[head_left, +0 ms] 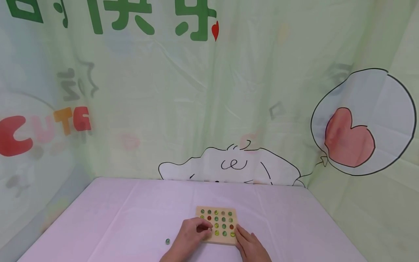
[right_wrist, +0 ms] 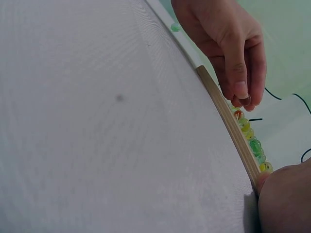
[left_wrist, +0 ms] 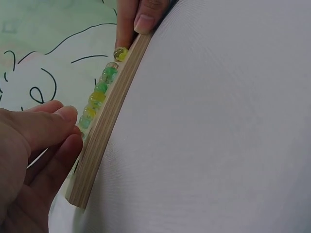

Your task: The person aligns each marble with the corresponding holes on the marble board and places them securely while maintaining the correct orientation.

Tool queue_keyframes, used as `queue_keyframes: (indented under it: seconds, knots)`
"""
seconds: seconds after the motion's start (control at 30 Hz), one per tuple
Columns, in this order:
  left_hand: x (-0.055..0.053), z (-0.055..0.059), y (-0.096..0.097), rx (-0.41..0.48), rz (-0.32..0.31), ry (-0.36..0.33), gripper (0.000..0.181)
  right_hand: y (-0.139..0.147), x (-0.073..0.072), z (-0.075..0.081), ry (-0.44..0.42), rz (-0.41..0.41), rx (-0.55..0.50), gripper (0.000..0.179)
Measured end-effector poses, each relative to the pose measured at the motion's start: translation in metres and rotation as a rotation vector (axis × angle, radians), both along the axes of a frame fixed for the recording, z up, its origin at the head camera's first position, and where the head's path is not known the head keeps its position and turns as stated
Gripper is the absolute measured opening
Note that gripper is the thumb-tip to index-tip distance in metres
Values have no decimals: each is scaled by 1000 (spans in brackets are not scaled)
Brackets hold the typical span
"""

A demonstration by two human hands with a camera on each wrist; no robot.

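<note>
A square wooden board [head_left: 224,240] lies on the table, with green, yellow and reddish marbles [head_left: 223,219] seated in rows across it. My left hand [head_left: 193,231] is over the board's near left part, its thumb and fingertips pinching a small dark marble [right_wrist: 245,100]. Against the board's right edge and near right corner, my right hand [head_left: 251,244] rests with fairly straight fingers. The left wrist view shows its thumb [left_wrist: 145,23] touching the corner beside a yellow marble [left_wrist: 120,53]. Part of the board's left side is hidden under my left hand.
One loose green marble [head_left: 167,241] lies on the table left of my left hand. A pale cloth [head_left: 140,207] covers the table. Printed curtains [head_left: 196,109] with drawings and lettering hang behind it and at both sides.
</note>
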State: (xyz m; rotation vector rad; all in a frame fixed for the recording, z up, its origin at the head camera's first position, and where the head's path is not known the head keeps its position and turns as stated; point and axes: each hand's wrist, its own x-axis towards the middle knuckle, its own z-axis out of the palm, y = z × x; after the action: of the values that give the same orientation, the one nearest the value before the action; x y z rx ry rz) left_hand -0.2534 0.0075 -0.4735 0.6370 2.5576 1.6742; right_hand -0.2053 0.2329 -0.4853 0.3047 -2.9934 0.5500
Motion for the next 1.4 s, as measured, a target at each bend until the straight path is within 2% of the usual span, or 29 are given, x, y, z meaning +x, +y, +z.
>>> queue_keyframes:
  seconds: [0.5, 0.87, 1.4]
  knots:
    - [-1, -1, 2, 2, -8, 100, 18, -1, 2, 1, 4, -7, -7, 46]
    - [-1, -3, 2, -6, -6, 97, 19, 1, 0, 0, 19, 18, -11, 46]
    - [-2, -4, 2, -6, 8, 69, 17, 1, 2, 0, 45, 12, 5, 44]
